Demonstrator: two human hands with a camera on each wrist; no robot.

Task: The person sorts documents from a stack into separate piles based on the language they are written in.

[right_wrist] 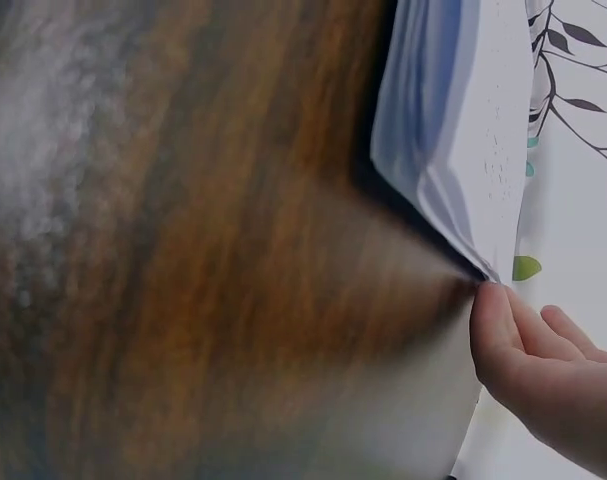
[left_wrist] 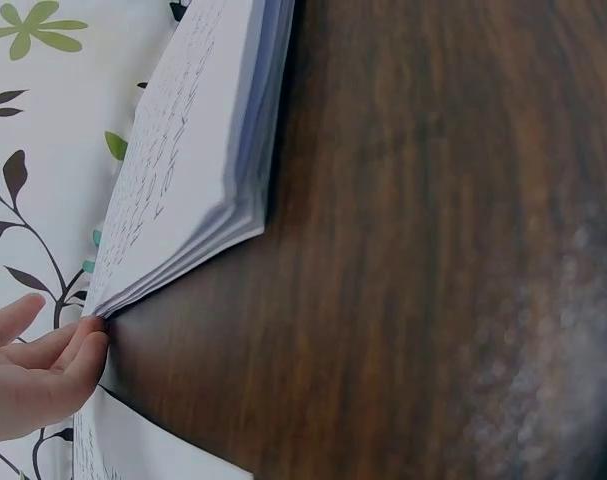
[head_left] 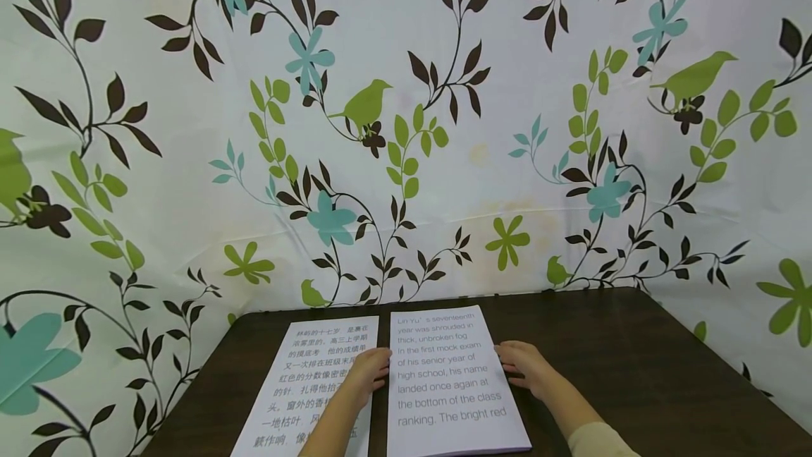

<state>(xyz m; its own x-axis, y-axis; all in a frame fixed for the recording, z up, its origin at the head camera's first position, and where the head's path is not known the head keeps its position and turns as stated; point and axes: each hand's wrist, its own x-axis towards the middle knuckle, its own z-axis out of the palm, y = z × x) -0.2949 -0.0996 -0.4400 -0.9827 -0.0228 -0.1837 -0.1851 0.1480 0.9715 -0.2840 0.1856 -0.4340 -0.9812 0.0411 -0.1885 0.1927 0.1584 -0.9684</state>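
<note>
At the near side, a pale sleeve (head_left: 599, 439) covers part of the right forearm and runs off the bottom of the head view. Beside it lies the printed English paper stack (head_left: 444, 390), its lower left corner reaching the bottom of the frame. Both hands flank it: the left hand (head_left: 366, 372) at its left edge, the right hand (head_left: 529, 369) at its right edge. Each grip is loosely open, fingers slightly bent, fingertips touching the side of the stack rather than wrapping round it. The wrist views show the sheets' edges slightly uneven and layered, with the stack cut off by the top of each picture.

The English text reads "Lin Yu's seventeenth year was shrouded in thick, unbroken fog", continues through "the first mock exam", and ends at "The bright red". To the left, with a narrow gap between, lies a Chinese-text page (head_left: 304, 379) that opens "林屿的十七岁". The left forearm and hand hide the right ends of several lines, and its near end is cut off; its thickness is hard to make out.

Both rest on a dark wood-grain surface (head_left: 590, 330). Beyond it hangs a white backdrop (head_left: 431, 20) printed with green birds, blue flowers and dark leafy stems.
</note>
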